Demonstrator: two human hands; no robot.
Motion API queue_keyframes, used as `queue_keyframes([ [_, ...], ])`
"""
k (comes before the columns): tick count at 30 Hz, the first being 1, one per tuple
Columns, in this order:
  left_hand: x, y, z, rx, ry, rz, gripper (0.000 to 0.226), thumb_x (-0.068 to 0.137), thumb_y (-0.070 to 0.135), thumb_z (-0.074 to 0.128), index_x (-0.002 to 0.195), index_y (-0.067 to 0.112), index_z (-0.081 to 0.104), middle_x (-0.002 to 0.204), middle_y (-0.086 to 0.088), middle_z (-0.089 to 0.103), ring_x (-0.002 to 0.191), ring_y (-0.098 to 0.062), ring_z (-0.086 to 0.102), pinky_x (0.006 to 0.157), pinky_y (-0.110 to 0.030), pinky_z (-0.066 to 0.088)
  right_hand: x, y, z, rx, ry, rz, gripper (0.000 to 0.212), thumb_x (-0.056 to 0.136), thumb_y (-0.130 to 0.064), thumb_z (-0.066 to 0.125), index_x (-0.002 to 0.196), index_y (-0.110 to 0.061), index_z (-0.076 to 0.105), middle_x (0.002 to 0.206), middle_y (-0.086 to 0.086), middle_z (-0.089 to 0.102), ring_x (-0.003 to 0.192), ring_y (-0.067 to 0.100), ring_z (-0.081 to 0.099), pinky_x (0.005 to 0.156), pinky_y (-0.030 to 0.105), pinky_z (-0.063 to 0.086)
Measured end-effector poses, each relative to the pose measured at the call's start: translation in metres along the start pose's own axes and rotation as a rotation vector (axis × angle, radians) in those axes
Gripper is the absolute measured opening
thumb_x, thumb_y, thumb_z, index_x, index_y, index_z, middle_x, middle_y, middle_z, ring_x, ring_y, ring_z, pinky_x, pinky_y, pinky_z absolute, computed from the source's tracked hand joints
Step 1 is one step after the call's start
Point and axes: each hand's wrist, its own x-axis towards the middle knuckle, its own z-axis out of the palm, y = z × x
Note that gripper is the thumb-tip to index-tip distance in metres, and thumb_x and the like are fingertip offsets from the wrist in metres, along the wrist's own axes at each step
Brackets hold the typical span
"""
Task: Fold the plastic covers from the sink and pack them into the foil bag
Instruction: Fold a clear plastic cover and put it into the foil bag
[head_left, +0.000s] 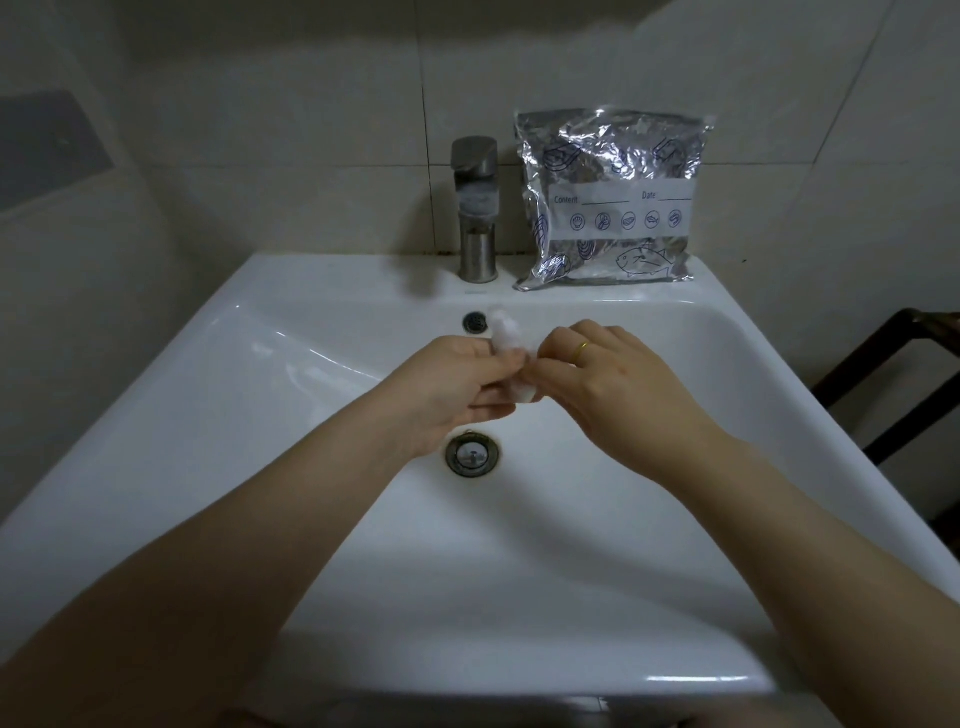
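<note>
A small, bunched, translucent white plastic cover (506, 332) is held above the white sink (322, 519). My left hand (457, 384) grips its left side with curled fingers. My right hand (613, 379), wearing a gold ring, pinches its right side. Part of the cover is hidden between my fingers. The silver foil bag (613, 202), with a white label band and blue fish drawings, stands on the sink's back ledge against the wall, to the right of the tap.
A steel tap (475, 208) rises at the middle of the back ledge. The overflow hole (474, 322) and the drain (471, 455) lie below my hands. Tiled walls close in behind and left. Dark wooden furniture (893, 379) stands at the right.
</note>
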Motion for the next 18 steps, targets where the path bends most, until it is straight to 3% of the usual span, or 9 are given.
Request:
queue_keyframes([
  [4, 0.0, -0.002, 0.002, 0.059, 0.002, 0.001, 0.026, 0.096, 0.009, 0.044, 0.076, 0.016, 0.059, 0.059, 0.008, 0.067, 0.065, -0.004, 0.068, 0.072, -0.02, 0.048, 0.002, -0.006, -0.003, 0.154, 0.0, 0.012, 0.011, 0.08, -0.007, 0.062, 0.09, -0.007, 0.065, 0.081, 0.008, 0.06, 0.068, 0.026, 0.055, 0.05, 0.033, 0.045],
  [6, 0.0, -0.002, 0.003, 0.065, -0.029, 0.002, 0.023, 0.093, 0.006, 0.048, 0.079, 0.018, 0.062, 0.066, 0.009, 0.068, 0.069, -0.004, 0.069, 0.072, -0.019, 0.046, 0.002, -0.008, -0.009, 0.357, 0.013, 0.137, 0.015, 0.087, -0.022, 0.053, 0.093, -0.013, 0.063, 0.084, -0.001, 0.061, 0.072, 0.012, 0.053, 0.057, 0.029, 0.046],
  [8, -0.001, -0.001, 0.004, 0.066, -0.071, 0.006, 0.016, 0.091, 0.01, 0.053, 0.085, 0.02, 0.064, 0.07, 0.01, 0.071, 0.074, -0.003, 0.069, 0.076, -0.019, 0.047, 0.002, -0.008, -0.012, 0.632, 0.034, 0.324, 0.003, 0.088, -0.024, 0.057, 0.089, -0.025, 0.055, 0.079, -0.016, 0.059, 0.067, 0.005, 0.051, 0.06, 0.019, 0.042],
  [11, -0.002, 0.0, 0.003, 0.062, -0.101, 0.011, 0.012, 0.091, 0.015, 0.054, 0.091, 0.02, 0.065, 0.08, 0.007, 0.073, 0.083, -0.007, 0.07, 0.081, -0.021, 0.048, 0.001, -0.004, -0.008, 0.785, 0.089, 0.509, 0.027, 0.082, -0.01, 0.067, 0.074, -0.029, 0.05, 0.062, -0.015, 0.055, 0.055, 0.011, 0.049, 0.052, 0.016, 0.038],
  [15, -0.002, 0.005, -0.001, -0.041, -0.101, -0.078, 0.023, 0.088, 0.012, 0.04, 0.091, 0.009, 0.063, 0.084, -0.005, 0.074, 0.082, -0.018, 0.071, 0.08, -0.028, 0.049, 0.004, -0.006, -0.008, 0.748, 0.069, 0.543, 0.027, 0.079, -0.011, 0.07, 0.068, -0.029, 0.054, 0.06, -0.022, 0.055, 0.053, 0.004, 0.045, 0.054, 0.01, 0.035],
  [18, -0.003, 0.009, 0.0, -0.052, -0.103, -0.08, 0.023, 0.089, 0.021, 0.043, 0.088, 0.012, 0.064, 0.077, -0.004, 0.073, 0.079, -0.02, 0.071, 0.082, -0.03, 0.049, 0.005, -0.012, -0.006, 0.545, 0.154, 0.418, 0.004, 0.079, -0.023, 0.064, 0.076, -0.021, 0.063, 0.077, -0.018, 0.047, 0.06, 0.004, 0.046, 0.058, 0.015, 0.04],
])
